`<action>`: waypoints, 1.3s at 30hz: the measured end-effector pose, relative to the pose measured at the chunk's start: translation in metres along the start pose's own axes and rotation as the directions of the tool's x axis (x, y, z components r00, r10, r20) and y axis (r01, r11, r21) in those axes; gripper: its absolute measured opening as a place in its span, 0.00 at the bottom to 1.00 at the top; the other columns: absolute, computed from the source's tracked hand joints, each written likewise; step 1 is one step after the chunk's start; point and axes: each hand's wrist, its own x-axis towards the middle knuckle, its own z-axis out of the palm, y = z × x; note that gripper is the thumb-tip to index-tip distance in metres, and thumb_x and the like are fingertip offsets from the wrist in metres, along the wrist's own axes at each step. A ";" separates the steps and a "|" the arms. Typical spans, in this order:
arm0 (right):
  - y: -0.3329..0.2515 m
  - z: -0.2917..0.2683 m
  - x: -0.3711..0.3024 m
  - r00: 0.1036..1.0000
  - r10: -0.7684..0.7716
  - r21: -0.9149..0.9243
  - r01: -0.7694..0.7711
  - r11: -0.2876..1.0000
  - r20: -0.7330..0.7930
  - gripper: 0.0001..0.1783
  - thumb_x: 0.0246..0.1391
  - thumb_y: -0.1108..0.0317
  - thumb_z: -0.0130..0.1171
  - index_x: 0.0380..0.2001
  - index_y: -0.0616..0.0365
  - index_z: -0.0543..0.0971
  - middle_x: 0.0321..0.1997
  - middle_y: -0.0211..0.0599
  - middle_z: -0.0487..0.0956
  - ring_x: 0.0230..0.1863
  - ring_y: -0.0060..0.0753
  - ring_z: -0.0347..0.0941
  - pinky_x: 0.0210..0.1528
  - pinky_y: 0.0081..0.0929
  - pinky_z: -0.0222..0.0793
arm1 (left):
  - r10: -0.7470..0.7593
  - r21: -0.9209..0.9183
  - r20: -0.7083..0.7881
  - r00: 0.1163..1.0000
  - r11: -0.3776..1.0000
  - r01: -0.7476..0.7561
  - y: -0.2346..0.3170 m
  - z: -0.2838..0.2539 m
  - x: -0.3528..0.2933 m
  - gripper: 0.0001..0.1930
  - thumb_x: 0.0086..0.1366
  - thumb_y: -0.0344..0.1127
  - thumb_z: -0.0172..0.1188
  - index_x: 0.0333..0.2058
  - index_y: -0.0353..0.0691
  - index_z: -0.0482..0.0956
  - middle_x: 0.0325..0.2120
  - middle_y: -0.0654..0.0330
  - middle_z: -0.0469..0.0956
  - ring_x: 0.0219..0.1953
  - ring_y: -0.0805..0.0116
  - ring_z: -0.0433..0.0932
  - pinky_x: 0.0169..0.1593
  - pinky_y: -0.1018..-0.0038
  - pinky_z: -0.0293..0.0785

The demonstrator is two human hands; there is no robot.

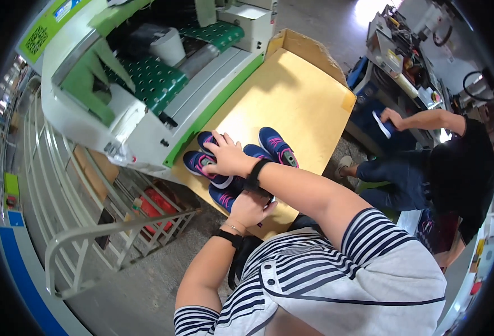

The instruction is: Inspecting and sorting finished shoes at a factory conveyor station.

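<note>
Several navy sneakers with pink laces stand together on a tan board. My right hand (pixel 227 157) reaches across to the left, its thumb on one sneaker (pixel 192 161) and its fingers over the sneaker beside it (pixel 204 139). My left hand (pixel 249 209) is curled below my right wrist, next to a nearer sneaker (pixel 223 196); what its fingers close on is hidden. Another sneaker (pixel 271 140) stands on the right, apart from my hands. One more (pixel 254 151) is partly covered by my right forearm.
Behind the tan board (pixel 308 106) stands a green and white machine (pixel 202 84) with a perforated green belt. A white metal rack (pixel 90 224) is at the left. On the right, another person (pixel 454 162) holds a shoe (pixel 382 125) beside a cluttered workbench (pixel 395 61).
</note>
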 end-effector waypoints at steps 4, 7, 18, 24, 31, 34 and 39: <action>0.053 -0.021 -0.048 0.981 -0.195 0.251 0.194 0.948 -0.022 0.41 0.51 0.54 0.68 0.67 0.53 0.68 0.74 0.59 0.57 0.70 0.63 0.60 0.68 0.46 0.62 | -0.174 0.170 0.051 0.983 0.972 0.164 0.003 0.005 0.002 0.34 0.59 0.62 0.61 0.58 0.46 0.77 0.64 0.53 0.66 0.70 0.52 0.56 0.69 0.38 0.42; 0.071 -0.068 -0.087 0.968 -0.222 0.456 0.145 0.878 0.120 0.21 0.56 0.62 0.64 0.50 0.62 0.80 0.53 0.50 0.79 0.55 0.52 0.75 0.58 0.39 0.71 | -0.254 0.219 0.012 0.967 0.945 0.245 0.008 0.003 0.006 0.38 0.62 0.61 0.60 0.65 0.44 0.69 0.68 0.51 0.61 0.71 0.48 0.56 0.69 0.39 0.45; 0.168 -0.029 -0.126 0.971 0.200 0.385 -0.136 0.913 -0.130 0.47 0.55 0.57 0.69 0.71 0.59 0.56 0.69 0.66 0.62 0.69 0.65 0.61 0.71 0.44 0.58 | -0.369 0.149 -0.081 0.926 0.914 0.377 0.014 0.000 0.028 0.30 0.65 0.47 0.61 0.62 0.41 0.72 0.56 0.53 0.76 0.60 0.52 0.72 0.63 0.53 0.62; 0.222 -0.049 -0.137 0.974 0.190 0.707 -0.050 0.706 -0.121 0.37 0.58 0.67 0.63 0.68 0.61 0.61 0.65 0.55 0.69 0.66 0.50 0.66 0.68 0.36 0.61 | -0.191 0.059 -0.251 0.949 0.975 0.212 -0.029 -0.049 0.153 0.21 0.61 0.32 0.64 0.53 0.38 0.77 0.50 0.53 0.79 0.53 0.52 0.75 0.59 0.59 0.64; 0.167 -0.025 -0.153 0.978 -0.027 0.388 0.107 0.915 -0.206 0.44 0.54 0.63 0.63 0.72 0.51 0.57 0.69 0.70 0.60 0.67 0.70 0.62 0.69 0.46 0.60 | -0.393 0.509 -0.154 0.907 0.755 0.414 -0.160 -0.042 0.275 0.48 0.49 0.37 0.74 0.69 0.49 0.60 0.65 0.51 0.66 0.70 0.49 0.61 0.67 0.40 0.53; 0.195 -0.027 -0.149 0.989 0.037 0.584 0.056 0.810 -0.146 0.47 0.58 0.60 0.64 0.74 0.54 0.52 0.74 0.61 0.56 0.74 0.57 0.56 0.74 0.44 0.54 | -0.511 0.496 0.077 0.856 0.764 0.412 -0.181 -0.018 0.300 0.40 0.44 0.43 0.77 0.58 0.48 0.72 0.48 0.53 0.80 0.54 0.51 0.78 0.60 0.50 0.69; 0.233 -0.007 -0.186 0.952 0.286 0.829 -0.075 0.554 -0.105 0.38 0.64 0.59 0.60 0.71 0.58 0.57 0.66 0.51 0.69 0.51 0.36 0.80 0.51 0.32 0.77 | -0.702 -0.480 0.105 0.705 0.585 0.654 -0.207 -0.022 0.250 0.29 0.53 0.35 0.72 0.52 0.27 0.76 0.43 0.45 0.82 0.44 0.57 0.81 0.50 0.67 0.77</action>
